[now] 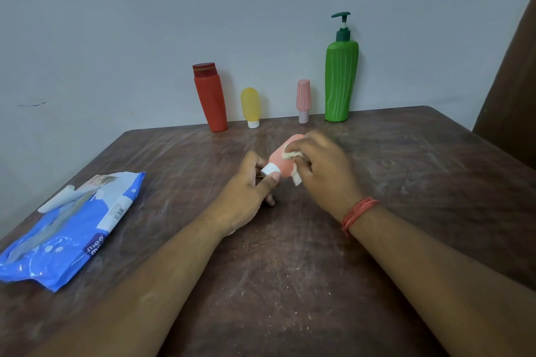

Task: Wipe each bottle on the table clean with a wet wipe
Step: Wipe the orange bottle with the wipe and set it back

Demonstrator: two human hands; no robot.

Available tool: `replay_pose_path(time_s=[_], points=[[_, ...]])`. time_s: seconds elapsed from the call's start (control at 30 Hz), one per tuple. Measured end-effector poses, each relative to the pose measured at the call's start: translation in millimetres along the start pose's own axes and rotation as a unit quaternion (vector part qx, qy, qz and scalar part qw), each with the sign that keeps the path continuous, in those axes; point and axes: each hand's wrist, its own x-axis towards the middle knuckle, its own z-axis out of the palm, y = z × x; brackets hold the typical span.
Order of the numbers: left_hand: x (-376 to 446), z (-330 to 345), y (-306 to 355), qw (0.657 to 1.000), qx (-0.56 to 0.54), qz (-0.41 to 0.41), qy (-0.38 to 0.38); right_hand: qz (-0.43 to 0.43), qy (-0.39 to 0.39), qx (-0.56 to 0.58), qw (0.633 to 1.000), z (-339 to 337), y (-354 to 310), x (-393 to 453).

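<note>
Left-hand grip (246, 197): thumb and fingers are curled around the white cap end of a small salmon-pink soft plastic bottle (280, 161), holding it tilted above the surface, cap pointing toward the person. Right-hand grip (322, 165): the fingers are curled over a crumpled white wet wipe (291, 155), pressing it against the bottle's rounded upper body; a corner of the wipe hangs out below the hand. Both forearms extend forward from the near edge, wrists slightly raised. A red thread band (358, 213) encircles the right wrist.

The dark brown wooden surface (290, 284) shows a worn, scratched grain with pale streaks and specks.

Four bottles stand upright in a row at the far edge, against a pale grey wall (116, 23):
- a tall red plastic bottle with a dark red cap (210, 97), tapered, on the left;
- a small translucent yellow squeeze bottle standing on its white cap (251, 107);
- a slim ribbed pink bottle with a pale base (303, 101);
- a tall green pump dispenser bottle with a dark green pump head (341, 78), ridged along its body, on the right.

A blue glossy plastic wet-wipe pack (72, 229) lies flat near the left edge, its white flap peeled open.
</note>
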Motion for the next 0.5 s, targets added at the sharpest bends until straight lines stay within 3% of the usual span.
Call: replay_pose_path(time_s=[0.1, 0.2, 0.3, 0.43, 0.5], points=[[-0.8, -0.7, 2.0, 0.999, 0.040, 0.012, -0.031, 0.087, 0.032, 0.000, 0.996, -13.6, 19.7, 8.4], [-0.8, -0.9, 1.3, 0.998, 0.043, 0.021, -0.040, 0.107, 0.026, -0.007, 0.994, -19.4, 27.2, 7.9], [-1.0, -1.4, 0.6, 0.999, 0.030, 0.020, -0.034, 0.056, 0.009, 0.008, 0.998, -12.7, 9.6, 2.9], [-1.7, -2.0, 1.3, 1.000, 0.016, 0.019, -0.018, -0.079, -0.085, -0.037, 0.993, -3.2, -15.6, -5.2], [-1.7, -1.5, 1.6, 0.999, 0.015, 0.021, -0.019, -0.096, -0.116, -0.065, 0.986, -7.3, -11.4, -2.1]])
